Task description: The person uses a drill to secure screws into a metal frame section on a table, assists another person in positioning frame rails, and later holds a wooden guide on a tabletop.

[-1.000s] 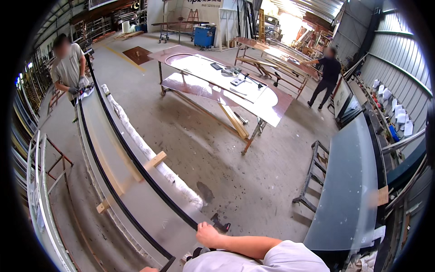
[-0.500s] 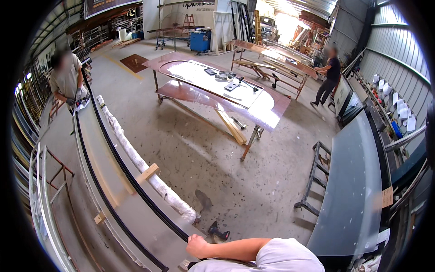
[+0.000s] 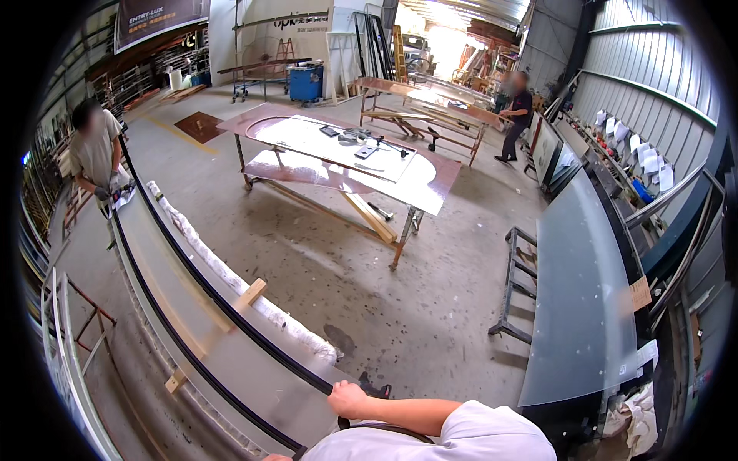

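A long, greyish see-through panel (image 3: 265,369) runs from me to the far left, with a black strip (image 3: 254,330) along each long side. My right hand (image 3: 347,399) is closed in a fist on the near end of the right-hand strip. Only a sliver of my left hand (image 3: 277,458) shows at the lower edge, by the near end of the other strip; its fingers are hidden. Wooden blocks (image 3: 250,293) lie across underneath the panel. Partly hidden behind my right hand, a dark power tool (image 3: 375,386) rests on the floor.
A co-worker (image 3: 96,150) handles the panel's far end. A white wrapped roll (image 3: 231,269) lies alongside it. A table (image 3: 231,127) with tools stands in the middle; another person (image 3: 516,115) is behind. Frosted glass (image 3: 576,300) and a metal rack (image 3: 511,288) stand right.
The view has turned right, so the surroundings sit further left. My right hand stays closed on the strip's end. A sliver of my left hand has come into view.
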`<control>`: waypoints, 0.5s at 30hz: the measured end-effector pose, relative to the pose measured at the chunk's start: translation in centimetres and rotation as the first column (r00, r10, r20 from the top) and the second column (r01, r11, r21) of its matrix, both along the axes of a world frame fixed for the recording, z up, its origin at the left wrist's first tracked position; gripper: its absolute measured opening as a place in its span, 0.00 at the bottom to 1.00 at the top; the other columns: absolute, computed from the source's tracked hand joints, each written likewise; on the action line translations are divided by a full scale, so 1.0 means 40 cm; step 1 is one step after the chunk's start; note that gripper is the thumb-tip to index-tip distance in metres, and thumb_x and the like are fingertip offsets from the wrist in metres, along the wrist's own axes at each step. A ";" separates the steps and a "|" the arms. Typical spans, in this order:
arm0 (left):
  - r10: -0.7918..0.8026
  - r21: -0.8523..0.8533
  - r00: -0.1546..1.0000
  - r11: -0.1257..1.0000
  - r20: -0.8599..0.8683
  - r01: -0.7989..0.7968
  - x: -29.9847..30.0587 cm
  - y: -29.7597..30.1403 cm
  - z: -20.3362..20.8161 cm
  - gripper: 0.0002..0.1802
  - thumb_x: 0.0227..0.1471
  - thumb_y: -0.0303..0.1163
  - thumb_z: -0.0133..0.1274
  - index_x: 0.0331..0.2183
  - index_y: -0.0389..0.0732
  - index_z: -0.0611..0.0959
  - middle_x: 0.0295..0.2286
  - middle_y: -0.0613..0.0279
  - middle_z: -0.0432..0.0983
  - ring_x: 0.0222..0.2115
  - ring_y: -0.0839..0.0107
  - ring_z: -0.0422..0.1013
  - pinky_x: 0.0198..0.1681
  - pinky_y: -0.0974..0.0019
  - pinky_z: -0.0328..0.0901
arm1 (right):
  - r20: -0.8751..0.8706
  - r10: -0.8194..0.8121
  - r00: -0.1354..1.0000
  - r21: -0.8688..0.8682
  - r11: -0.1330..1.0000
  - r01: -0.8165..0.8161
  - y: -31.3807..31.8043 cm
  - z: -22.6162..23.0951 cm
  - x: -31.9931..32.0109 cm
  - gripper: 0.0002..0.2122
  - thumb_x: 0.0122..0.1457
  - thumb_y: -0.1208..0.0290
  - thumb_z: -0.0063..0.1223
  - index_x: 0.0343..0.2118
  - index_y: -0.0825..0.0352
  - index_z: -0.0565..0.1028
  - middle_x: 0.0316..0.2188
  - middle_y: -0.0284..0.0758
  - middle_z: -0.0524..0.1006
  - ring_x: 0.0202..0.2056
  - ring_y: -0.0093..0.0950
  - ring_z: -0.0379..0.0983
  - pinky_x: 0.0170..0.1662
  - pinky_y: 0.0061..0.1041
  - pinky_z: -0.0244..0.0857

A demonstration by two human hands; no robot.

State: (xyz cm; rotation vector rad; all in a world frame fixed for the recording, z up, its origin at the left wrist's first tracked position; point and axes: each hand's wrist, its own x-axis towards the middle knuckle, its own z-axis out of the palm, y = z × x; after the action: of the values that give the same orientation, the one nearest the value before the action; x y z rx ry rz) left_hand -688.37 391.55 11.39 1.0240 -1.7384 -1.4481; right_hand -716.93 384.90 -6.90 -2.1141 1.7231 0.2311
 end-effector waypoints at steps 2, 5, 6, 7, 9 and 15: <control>0.035 0.054 0.999 0.998 -0.035 -0.033 -0.007 0.016 0.014 0.10 0.54 0.26 0.56 0.39 0.33 0.80 0.40 0.51 0.73 0.41 0.62 0.69 0.48 0.61 0.62 | 0.030 -0.002 1.000 -0.031 1.000 0.003 0.001 0.011 0.006 0.11 0.51 0.73 0.49 0.32 0.72 0.79 0.37 0.47 0.75 0.40 0.41 0.73 0.40 0.36 0.73; 0.145 -0.211 0.985 0.964 -0.091 -0.161 -0.004 0.044 -0.054 0.08 0.52 0.24 0.55 0.37 0.35 0.80 0.35 0.53 0.75 0.38 0.63 0.71 0.45 0.64 0.63 | 0.030 -0.009 0.999 -0.057 0.998 0.011 -0.004 -0.005 0.016 0.11 0.52 0.73 0.47 0.34 0.73 0.78 0.37 0.47 0.75 0.40 0.42 0.73 0.41 0.37 0.73; 0.082 -0.148 0.995 0.985 -0.058 -0.090 0.004 0.028 -0.072 0.08 0.51 0.24 0.55 0.36 0.35 0.80 0.34 0.54 0.75 0.37 0.63 0.71 0.44 0.64 0.64 | 0.014 -0.020 1.000 -0.062 0.998 0.021 -0.009 -0.018 0.022 0.12 0.52 0.73 0.46 0.34 0.73 0.78 0.37 0.47 0.75 0.40 0.42 0.73 0.42 0.37 0.73; 0.040 -0.076 0.999 0.996 -0.021 -0.041 0.028 0.011 -0.081 0.08 0.50 0.24 0.55 0.35 0.35 0.80 0.32 0.55 0.75 0.36 0.64 0.71 0.43 0.64 0.65 | 0.008 -0.006 1.000 -0.061 0.998 0.007 -0.013 -0.037 0.040 0.12 0.52 0.73 0.45 0.35 0.73 0.77 0.37 0.48 0.76 0.41 0.42 0.74 0.42 0.37 0.73; -0.036 -0.060 0.998 0.998 -0.051 0.033 0.063 -0.003 -0.139 0.12 0.48 0.29 0.57 0.36 0.34 0.80 0.31 0.54 0.76 0.33 0.63 0.72 0.39 0.65 0.66 | 0.021 -0.055 0.998 0.037 0.998 0.054 -0.030 -0.071 0.050 0.11 0.53 0.73 0.44 0.34 0.70 0.78 0.40 0.47 0.77 0.44 0.41 0.75 0.41 0.38 0.73; -0.027 -0.154 0.997 0.988 -0.076 0.015 0.036 -0.009 -0.221 0.24 0.44 0.43 0.57 0.40 0.35 0.80 0.33 0.57 0.76 0.30 0.66 0.72 0.35 0.69 0.64 | 0.041 -0.113 0.993 -0.006 0.994 0.113 -0.015 0.020 0.004 0.18 0.52 0.57 0.59 0.36 0.70 0.75 0.40 0.47 0.76 0.46 0.44 0.73 0.48 0.39 0.70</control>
State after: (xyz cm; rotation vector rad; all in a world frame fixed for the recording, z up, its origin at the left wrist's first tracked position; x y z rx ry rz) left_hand -686.91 391.18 2.53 0.8599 -1.7791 -1.3266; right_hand -716.78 384.31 -6.10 -2.0052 1.8158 0.1486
